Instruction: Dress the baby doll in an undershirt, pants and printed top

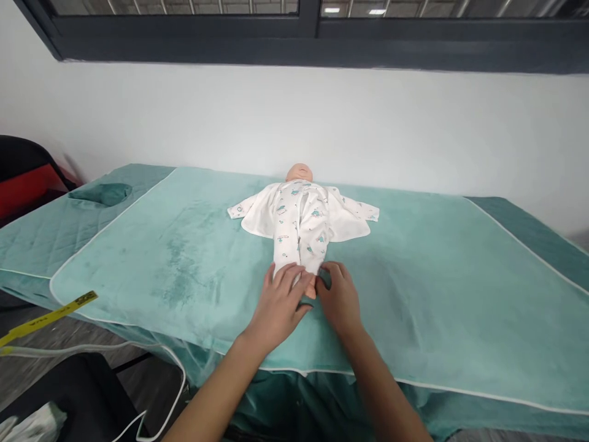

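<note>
A baby doll (299, 172) lies on its back on the bed, its head toward the wall. White printed baby pants (286, 227) cover its legs, and a white baby top (348, 216) is spread out beneath with both sleeves stretched sideways. My left hand (280, 301) rests with fingers apart over the lower end of the pants, hiding one leg's hem. At the other leg, my right hand (339, 298) has its fingers curled and pinches the pants' cuff. One bare doll foot (310, 288) shows between my hands.
A green sheet (442, 276) with white piping covers the bed, which has a face hole (102, 194) at left. Behind it are a white wall (184, 116) and a dark window frame (184, 40). A black chair (78, 393), white cable (175, 356) and yellow strap (50, 318) are lower left.
</note>
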`<state>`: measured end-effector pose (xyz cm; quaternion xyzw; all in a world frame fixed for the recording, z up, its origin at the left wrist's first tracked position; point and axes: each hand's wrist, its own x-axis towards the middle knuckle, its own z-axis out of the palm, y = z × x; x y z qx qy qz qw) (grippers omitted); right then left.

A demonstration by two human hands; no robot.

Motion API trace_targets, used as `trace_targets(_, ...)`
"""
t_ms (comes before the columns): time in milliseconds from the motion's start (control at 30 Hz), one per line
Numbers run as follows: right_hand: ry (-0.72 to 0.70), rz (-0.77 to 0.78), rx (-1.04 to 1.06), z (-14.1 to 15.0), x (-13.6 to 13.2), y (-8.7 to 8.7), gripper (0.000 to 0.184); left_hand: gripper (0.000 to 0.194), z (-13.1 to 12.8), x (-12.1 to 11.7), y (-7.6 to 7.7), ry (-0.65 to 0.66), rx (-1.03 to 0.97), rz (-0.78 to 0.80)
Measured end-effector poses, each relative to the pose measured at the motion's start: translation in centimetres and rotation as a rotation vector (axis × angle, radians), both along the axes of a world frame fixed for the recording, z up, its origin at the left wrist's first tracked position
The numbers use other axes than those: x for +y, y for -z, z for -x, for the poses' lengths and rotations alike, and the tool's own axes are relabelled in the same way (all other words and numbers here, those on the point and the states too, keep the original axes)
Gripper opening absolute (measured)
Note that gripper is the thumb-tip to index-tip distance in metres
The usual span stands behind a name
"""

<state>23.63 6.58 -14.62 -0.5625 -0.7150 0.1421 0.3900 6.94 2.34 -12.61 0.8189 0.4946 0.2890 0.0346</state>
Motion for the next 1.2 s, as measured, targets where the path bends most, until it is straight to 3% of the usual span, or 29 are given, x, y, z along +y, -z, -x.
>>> trace_targets(133, -0.044, 0.034, 0.024, 0.1, 0.9, -0.7, 0.010, 0.064, -1.0, 1.2, -1.3, -0.041, 0.051, -0.004)
trace_targets(267, -0.179, -0.002, 0.168, -0.8, -0.3, -2.3, 0.008, 0.069, -0.9, 1.8, -2.5, 0.011, 0.011, 0.007)
trace_targets(433, -0.251, 0.011, 0.320, -2.1, -1.8, -4.2, 0.012, 0.042, -1.7, 1.8, -3.7, 0.052, -0.185, 0.096)
trace_targets(567, -0.235, 0.093, 0.426, -2.1, -2.4, -3.8, 0.019, 0.021, -2.6, 1.4, -3.5, 0.022, -0.398, 0.239)
trace_targets(667, -0.193, 0.131, 0.493, -2.0, -3.2, -2.9, 0.021, 0.016, -3.0, 1.0, -2.9, -0.058, -0.520, 0.334)
trace_targets(767, -0.159, 0.149, 0.545, -2.1, -4.1, -2.4, 0.019, 0.012, -3.0, 0.6, -2.5, -0.057, -0.603, 0.377)
trace_targets(1000, -0.201, -0.011, 0.369, -3.7, -4.7, -3.6, 0.011, 0.009, -2.9, -0.8, -3.5, -0.062, -0.790, 0.349)
trace_targets(1133, -0.318, -0.048, 0.183, -4.6, -5.3, -3.3, 0.011, 0.011, -2.0, -1.6, -3.5, 0.076, -0.676, 0.354)
trace_targets(1200, -0.414, -0.002, 0.098, -5.2, -5.3, -2.8, 0.014, 0.010, -0.7, -1.1, -3.1, 0.054, -0.646, 0.326)
